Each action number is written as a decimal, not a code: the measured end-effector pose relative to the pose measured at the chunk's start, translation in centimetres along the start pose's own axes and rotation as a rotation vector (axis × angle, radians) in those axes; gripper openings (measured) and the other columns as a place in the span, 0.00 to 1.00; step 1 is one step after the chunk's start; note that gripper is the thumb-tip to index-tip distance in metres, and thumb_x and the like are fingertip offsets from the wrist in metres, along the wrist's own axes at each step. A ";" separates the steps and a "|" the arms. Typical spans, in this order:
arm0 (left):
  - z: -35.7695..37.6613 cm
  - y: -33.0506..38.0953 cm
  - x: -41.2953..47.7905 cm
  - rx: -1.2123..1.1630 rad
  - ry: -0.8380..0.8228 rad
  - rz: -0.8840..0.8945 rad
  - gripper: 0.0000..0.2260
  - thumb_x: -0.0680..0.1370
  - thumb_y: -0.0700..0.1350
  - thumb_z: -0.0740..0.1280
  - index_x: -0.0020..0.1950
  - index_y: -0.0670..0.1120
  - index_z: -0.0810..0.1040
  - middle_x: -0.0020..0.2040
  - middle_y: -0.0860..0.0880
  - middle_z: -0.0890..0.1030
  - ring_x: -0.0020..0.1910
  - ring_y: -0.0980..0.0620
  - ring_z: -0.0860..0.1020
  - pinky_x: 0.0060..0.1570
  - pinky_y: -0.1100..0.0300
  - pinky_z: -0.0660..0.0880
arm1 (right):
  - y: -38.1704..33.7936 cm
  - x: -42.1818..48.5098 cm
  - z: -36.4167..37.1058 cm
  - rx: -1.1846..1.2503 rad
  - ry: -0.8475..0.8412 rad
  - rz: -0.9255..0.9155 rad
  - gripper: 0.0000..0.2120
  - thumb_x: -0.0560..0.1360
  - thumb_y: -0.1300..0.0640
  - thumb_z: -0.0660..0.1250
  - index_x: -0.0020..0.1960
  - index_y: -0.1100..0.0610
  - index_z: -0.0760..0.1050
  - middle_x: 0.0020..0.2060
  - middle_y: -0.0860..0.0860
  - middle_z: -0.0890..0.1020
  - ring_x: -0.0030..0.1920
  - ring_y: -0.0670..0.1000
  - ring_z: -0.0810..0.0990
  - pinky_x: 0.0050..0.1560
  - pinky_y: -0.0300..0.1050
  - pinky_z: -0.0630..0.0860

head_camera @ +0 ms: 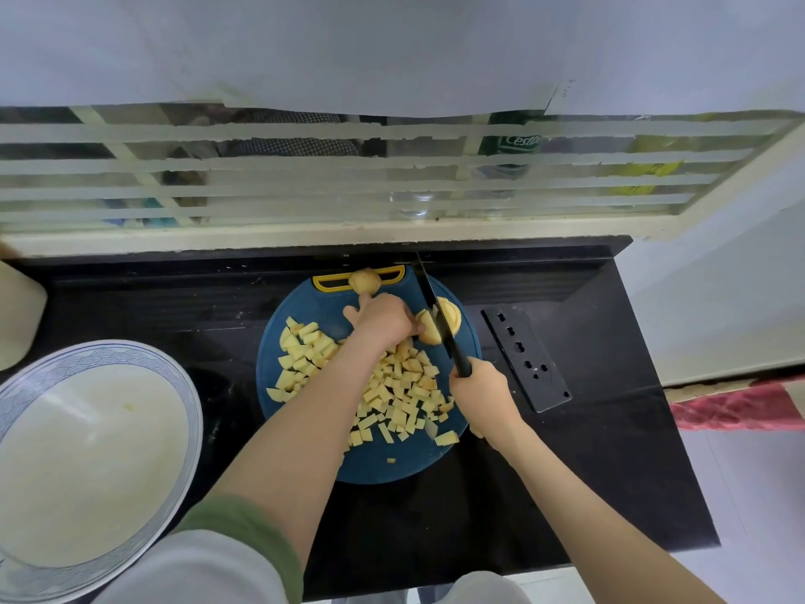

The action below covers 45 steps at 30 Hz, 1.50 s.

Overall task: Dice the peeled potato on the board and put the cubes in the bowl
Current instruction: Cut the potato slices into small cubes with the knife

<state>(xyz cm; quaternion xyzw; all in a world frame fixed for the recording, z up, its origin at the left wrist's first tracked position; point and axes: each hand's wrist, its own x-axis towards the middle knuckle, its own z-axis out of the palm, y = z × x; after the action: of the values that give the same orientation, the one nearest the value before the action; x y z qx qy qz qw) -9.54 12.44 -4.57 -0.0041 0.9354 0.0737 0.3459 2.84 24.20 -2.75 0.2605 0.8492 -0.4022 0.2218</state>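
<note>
Potato, peeled and part cut, lies at the far right of the round blue board, with the blade of the knife set into it. Left grip holds the potato, fingers curled on it. Right grip is wrapped round the knife handle. Cubes cover the board's middle. A second potato sits at its far edge. Bowl stands left on the black surface; a black sheath lies right of the board.

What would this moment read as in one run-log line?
phase: slicing | left hand: steadies potato half | right hand: grips knife, blade across potato half | cubes: piled on board | bowl: not yet filled
</note>
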 end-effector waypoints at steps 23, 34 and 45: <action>0.7 -0.1 0.1 -0.033 0.071 0.065 0.15 0.77 0.58 0.63 0.57 0.52 0.80 0.51 0.50 0.70 0.61 0.46 0.63 0.46 0.53 0.58 | -0.7 2.5 1.5 -0.152 -0.031 0.051 0.13 0.80 0.62 0.56 0.37 0.54 0.65 0.33 0.50 0.72 0.31 0.47 0.69 0.27 0.36 0.63; 0.3 -0.6 -4.2 -0.240 0.426 0.085 0.11 0.81 0.47 0.57 0.58 0.51 0.76 0.56 0.48 0.73 0.61 0.47 0.65 0.51 0.52 0.57 | 0.5 -0.7 -0.2 -0.097 -0.022 -0.003 0.10 0.80 0.59 0.57 0.42 0.58 0.72 0.35 0.52 0.75 0.33 0.49 0.72 0.31 0.40 0.67; -3.7 -2.1 -5.6 0.294 0.173 0.617 0.17 0.77 0.64 0.59 0.64 0.64 0.73 0.65 0.56 0.72 0.67 0.47 0.61 0.64 0.45 0.51 | 0.0 -2.7 -3.1 -0.861 0.137 -0.303 0.18 0.80 0.59 0.57 0.69 0.53 0.66 0.47 0.53 0.83 0.44 0.56 0.82 0.36 0.44 0.69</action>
<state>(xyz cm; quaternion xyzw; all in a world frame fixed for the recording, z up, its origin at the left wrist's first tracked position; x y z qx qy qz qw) -7.56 9.55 1.58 0.3226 0.9189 0.0387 0.2236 4.38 25.97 0.65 0.0434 0.9802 -0.0223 0.1918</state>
